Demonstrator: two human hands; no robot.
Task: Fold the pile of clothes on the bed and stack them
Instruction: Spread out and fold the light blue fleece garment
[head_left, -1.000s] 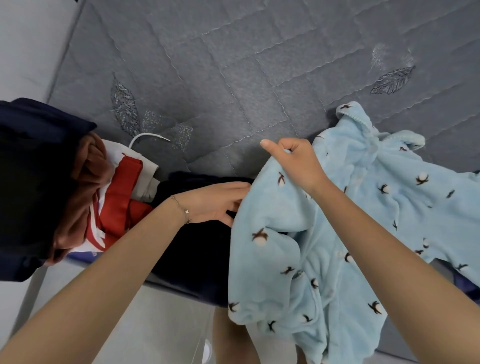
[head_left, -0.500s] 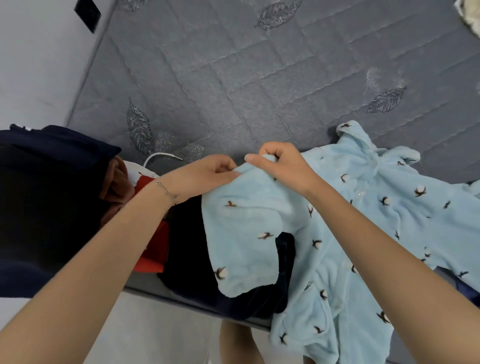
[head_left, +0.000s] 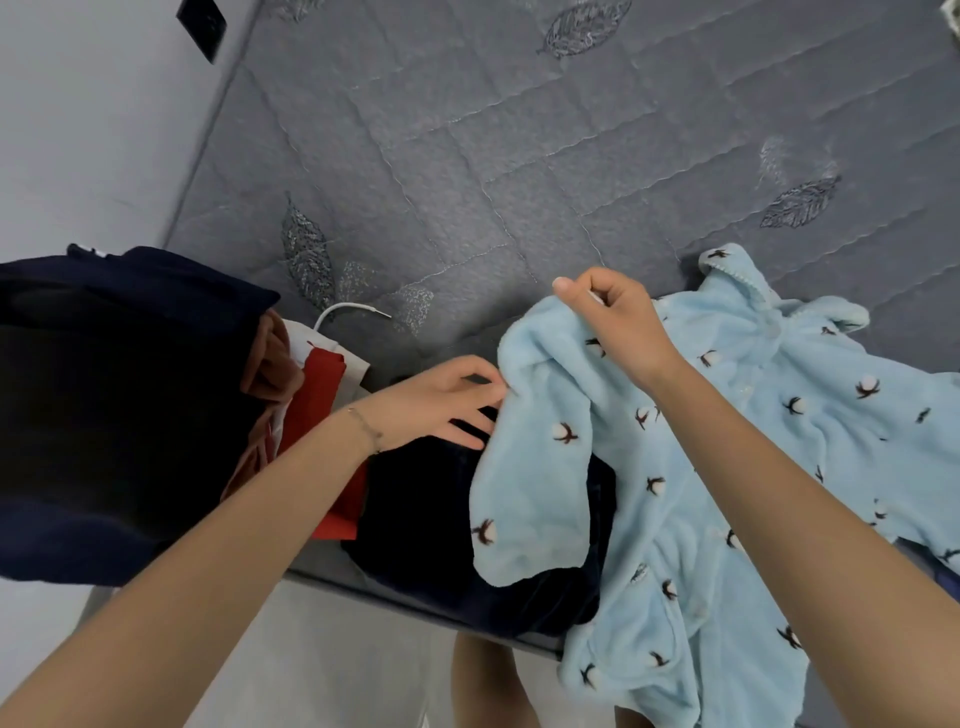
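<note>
Right hand (head_left: 618, 327) gripping blue fleece garment (head_left: 779, 415), left hand (head_left: 441, 402) pinching edge, grey bed (head_left: 467, 156)

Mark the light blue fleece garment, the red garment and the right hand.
light blue fleece garment (head_left: 841, 395): head view, its spread front.
red garment (head_left: 322, 384): head view, its upper fold.
right hand (head_left: 618, 327): head view, back of the hand.
</note>
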